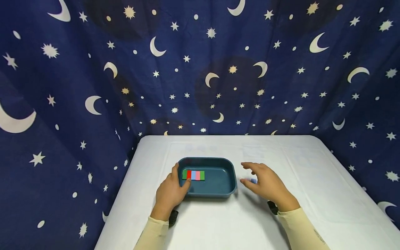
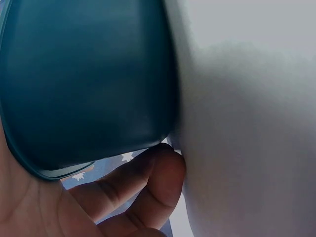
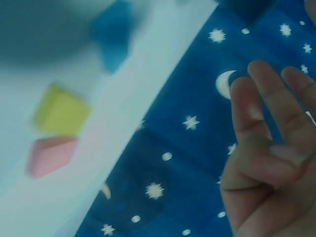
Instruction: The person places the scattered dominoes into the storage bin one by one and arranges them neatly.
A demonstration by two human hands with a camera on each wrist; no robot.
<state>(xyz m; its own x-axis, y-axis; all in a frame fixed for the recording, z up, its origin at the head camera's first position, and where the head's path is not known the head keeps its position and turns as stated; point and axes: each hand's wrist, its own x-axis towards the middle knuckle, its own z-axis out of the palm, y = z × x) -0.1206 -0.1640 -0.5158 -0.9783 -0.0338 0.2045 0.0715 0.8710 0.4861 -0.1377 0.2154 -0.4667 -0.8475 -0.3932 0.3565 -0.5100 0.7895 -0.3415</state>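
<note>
Left hand [image 1: 171, 191]: curling round the left end of the teal tray [image 1: 218, 178], thumb lying over the rim.
Block row [image 1: 197, 175]: green, red, blue, pink, green, lying inside the tray, just beside the left thumb.
Right hand [image 1: 268, 182]: holding nothing, thumb and fingers spreading apart, hovering beyond the tray's right end.
Blue block [image 1: 254, 181]: showing between right thumb and fingers.
Yellow block [image 3: 61, 111], pink block [image 3: 53, 155]: lying together on the white table [image 1: 203, 225], near the right hand.
</note>
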